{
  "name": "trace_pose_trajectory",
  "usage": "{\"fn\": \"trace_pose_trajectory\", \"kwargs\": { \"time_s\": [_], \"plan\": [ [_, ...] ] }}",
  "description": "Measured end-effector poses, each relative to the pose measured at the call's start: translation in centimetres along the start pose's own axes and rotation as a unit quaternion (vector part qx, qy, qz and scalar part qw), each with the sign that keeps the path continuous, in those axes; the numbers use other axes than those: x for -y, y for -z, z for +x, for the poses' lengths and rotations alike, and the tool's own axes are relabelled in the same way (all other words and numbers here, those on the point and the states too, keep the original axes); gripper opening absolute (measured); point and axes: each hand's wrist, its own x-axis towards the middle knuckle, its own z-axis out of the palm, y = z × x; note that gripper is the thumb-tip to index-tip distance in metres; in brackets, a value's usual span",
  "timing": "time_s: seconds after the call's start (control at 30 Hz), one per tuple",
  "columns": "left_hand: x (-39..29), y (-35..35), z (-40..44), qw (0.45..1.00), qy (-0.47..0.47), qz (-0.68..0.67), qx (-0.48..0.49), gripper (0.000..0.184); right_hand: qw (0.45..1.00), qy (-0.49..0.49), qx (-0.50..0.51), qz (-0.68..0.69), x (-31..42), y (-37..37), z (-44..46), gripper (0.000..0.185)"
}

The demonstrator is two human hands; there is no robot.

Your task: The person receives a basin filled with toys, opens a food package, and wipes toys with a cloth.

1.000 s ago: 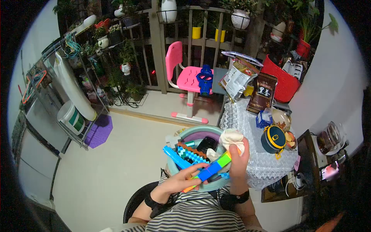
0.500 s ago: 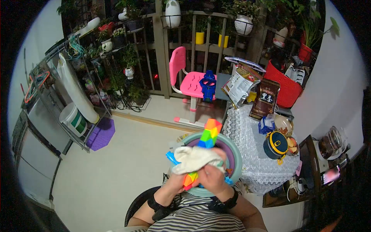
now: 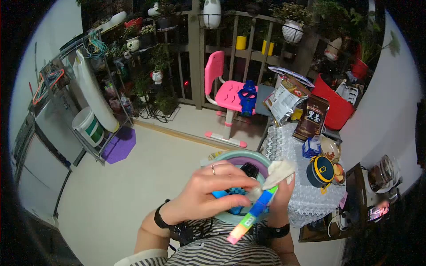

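Note:
My right hand is closed around a white cloth and a multicoloured toy stick, which slants down to the left in green, blue, orange and pink sections. My left hand, with a ring on one finger, reaches across from the left. Its fingers and thumb are apart, close to the stick's upper part; a whitish blur lies by the fingertips. Below both hands is a round basin with a pale green rim and purple inside. In it are a black item and blue pieces, partly hidden by my left hand.
To the right stands a table with a lace cloth, holding a dark lidded container, a brown bag and a blue box. A pink chair is ahead. A rack with a white bucket stands left.
My left hand has come off the stick and opened. My right hand has moved right with the cloth, and the stick now slants down to the left instead of pointing up and away.

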Motion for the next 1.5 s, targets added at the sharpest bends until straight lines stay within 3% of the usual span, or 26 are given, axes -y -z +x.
{"fn": "trace_pose_trajectory", "kwargs": {
  "time_s": [0.07, 0.1, 0.17, 0.23, 0.33, 0.43, 0.57, 0.6, 0.97, 1.13, 1.2, 1.27, 1.33, 1.43, 1.5],
  "plan": [
    [-2.7, 1.3, 1.7, 0.976, -0.164, -0.144, -0.020, 0.021, 1.000, -0.015, 0.008, 0.023, 0.2, 0.0, -0.1, 0.039],
    [-3.8, 1.1, 1.9, 0.977, -0.159, -0.139, -0.024, 0.021, 0.999, -0.021, 0.012, 0.026, -0.1, 0.1, -0.2, 0.039],
    [-5.7, 0.1, 2.8, 0.918, -0.259, -0.300, -0.001, 0.015, 0.998, -0.017, 0.028, 0.044, -0.6, 0.1, -0.1, 0.038],
    [-7.6, -1.3, 2.6, 0.876, -0.306, -0.372, 0.010, 0.013, 0.998, -0.004, 0.056, -0.033, 0.4, -0.2, -0.2, 0.039],
    [-10.6, -5.8, 0.3, 0.813, -0.187, -0.547, -0.064, 0.018, 0.999, -0.005, 0.034, -0.010, -0.2, 0.3, -0.4, 0.040],
    [-11.1, -8.4, 1.8, 0.706, -0.282, -0.609, -0.228, 0.014, 1.000, -0.019, 0.019, -0.013, -0.4, 0.8, -0.3, 0.040],
    [-10.2, -8.7, 2.7, 0.679, -0.332, -0.632, -0.168, 0.014, 0.998, -0.014, 0.005, -0.056, -0.3, 0.5, -0.6, 0.042],
    [-10.2, -8.8, 2.9, 0.677, -0.342, -0.632, -0.156, 0.014, 1.000, -0.011, -0.003, -0.010, -0.5, 0.2, -0.7, 0.043],
    [-9.6, -8.9, 2.7, 0.671, -0.396, -0.618, -0.098, 0.019, 0.999, -0.037, -0.002, 0.009, -1.6, 1.5, -0.6, 0.042],
    [-9.2, -8.2, 2.4, 0.690, -0.366, -0.616, -0.097, 0.020, 1.000, -0.025, 0.019, -0.003, -1.4, 1.0, -0.8, 0.041],
    [-8.7, -7.9, 3.1, 0.771, -0.396, -0.476, -0.148, 0.018, 0.999, -0.034, 0.014, -0.001, -1.5, 1.2, -0.7, 0.041],
    [-9.3, -7.8, 3.1, 0.816, -0.431, -0.322, -0.211, 0.017, 0.999, -0.051, -0.002, 0.014, -1.6, 1.2, -0.8, 0.039],
    [-9.6, -7.4, 2.2, 0.828, -0.450, -0.221, -0.253, 0.017, 0.999, -0.044, 0.007, 0.005, -1.5, 1.0, -1.1, 0.038],
    [-9.6, -4.9, -0.1, 0.874, -0.422, -0.138, -0.195, 0.018, 0.999, -0.024, 0.014, -0.029, -1.0, 1.0, -0.8, 0.037],
    [-9.5, -2.1, -0.8, 0.903, -0.394, -0.109, -0.130, 0.020, 0.999, -0.009, 0.021, 0.028, -0.4, -0.1, -1.0, 0.036]
  ]
}}
